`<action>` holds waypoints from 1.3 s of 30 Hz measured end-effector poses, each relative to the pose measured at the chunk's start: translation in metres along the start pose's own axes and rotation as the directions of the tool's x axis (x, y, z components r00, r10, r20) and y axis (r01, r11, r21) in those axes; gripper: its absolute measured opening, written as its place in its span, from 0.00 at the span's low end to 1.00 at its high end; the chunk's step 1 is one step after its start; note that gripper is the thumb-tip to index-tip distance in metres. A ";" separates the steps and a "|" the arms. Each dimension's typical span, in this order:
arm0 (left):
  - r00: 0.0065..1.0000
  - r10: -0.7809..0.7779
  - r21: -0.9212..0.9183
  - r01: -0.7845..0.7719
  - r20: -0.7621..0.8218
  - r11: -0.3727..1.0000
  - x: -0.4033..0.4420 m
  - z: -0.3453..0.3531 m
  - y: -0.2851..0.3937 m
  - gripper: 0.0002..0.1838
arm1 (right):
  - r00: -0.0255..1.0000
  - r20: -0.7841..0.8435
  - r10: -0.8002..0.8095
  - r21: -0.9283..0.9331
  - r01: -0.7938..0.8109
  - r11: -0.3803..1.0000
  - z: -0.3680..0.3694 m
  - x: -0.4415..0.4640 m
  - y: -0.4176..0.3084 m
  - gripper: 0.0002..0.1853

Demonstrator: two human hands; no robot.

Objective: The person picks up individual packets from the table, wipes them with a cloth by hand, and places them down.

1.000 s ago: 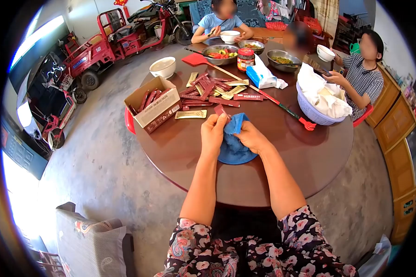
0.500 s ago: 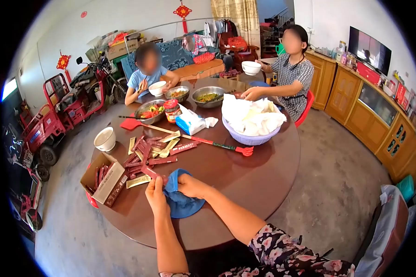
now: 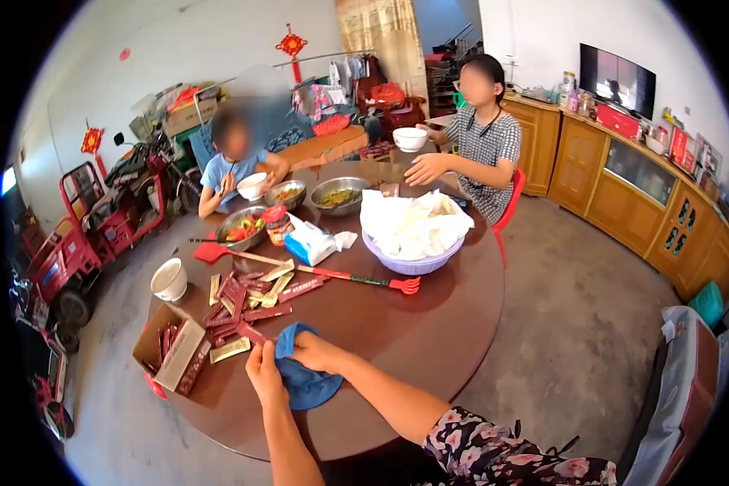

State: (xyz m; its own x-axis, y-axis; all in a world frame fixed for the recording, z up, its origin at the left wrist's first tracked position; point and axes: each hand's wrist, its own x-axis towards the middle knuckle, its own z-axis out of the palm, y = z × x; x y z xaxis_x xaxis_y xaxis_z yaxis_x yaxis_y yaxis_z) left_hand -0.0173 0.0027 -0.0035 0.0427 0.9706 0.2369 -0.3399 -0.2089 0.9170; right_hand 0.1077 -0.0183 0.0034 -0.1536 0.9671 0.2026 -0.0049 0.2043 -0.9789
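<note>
Pinching a red packet (image 3: 252,332), the left hand (image 3: 265,377) held it over the table (image 3: 429,348), near the loose pile (image 3: 236,296), while the right hand (image 3: 317,353) gripped a bunched blue cloth (image 3: 309,390) right beside it! Wiping looked to be the step; the next move seemed to call for a steady pinch. The box (image 3: 180,356) held more packets (image 3: 168,338), the basket (image 3: 413,264) white sheets (image 3: 417,223), the steel bowls (image 3: 340,209) food (image 3: 245,229).

Round brown table (image 3: 417,340) on grey floor (image 3: 567,324) | behind it: pale wall (image 3: 170,53), red knot ornament (image 3: 291,44), yellow curtain (image 3: 371,44) | right of it: wooden cabinets (image 3: 581,158), television (image 3: 618,81) on top | far left of it: small bright patch (image 3: 9,180) (window or doorway, unclear)
</note>
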 end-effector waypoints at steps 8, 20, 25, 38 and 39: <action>0.977 0.086 0.140 -0.059 -0.198 0.988 0.002 -0.005 -0.013 0.11 | 0.986 0.141 -0.090 0.170 0.065 0.983 0.006 0.004 0.010 0.15; 0.985 0.036 -0.144 -0.060 -0.167 0.988 0.011 -0.014 0.027 0.15 | 0.975 0.105 0.197 0.224 -0.216 0.950 0.007 -0.002 -0.001 0.08; 0.733 0.680 0.759 -0.433 -0.017 0.486 0.060 -0.085 0.101 0.14 | 0.958 0.013 0.285 0.603 -0.235 0.763 -0.003 0.002 -0.002 0.07; 0.749 0.513 0.853 -0.518 0.420 0.057 0.068 -0.092 0.095 0.07 | 1.000 -0.017 0.011 0.881 0.009 0.472 -0.030 -0.004 0.008 0.16; 0.775 0.459 0.832 -0.540 0.433 0.127 0.068 -0.085 0.081 0.07 | 1.000 -0.025 0.011 0.879 0.017 0.477 -0.034 -0.005 0.008 0.16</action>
State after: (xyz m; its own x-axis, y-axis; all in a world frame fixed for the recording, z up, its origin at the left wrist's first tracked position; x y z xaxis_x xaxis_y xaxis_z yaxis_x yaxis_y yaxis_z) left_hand -0.1217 0.0618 0.0596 0.2842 0.6048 0.7439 0.7156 -0.6502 0.2552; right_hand 0.1417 -0.0161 -0.0048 -0.1284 0.9729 0.1921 -0.8730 -0.0190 -0.4873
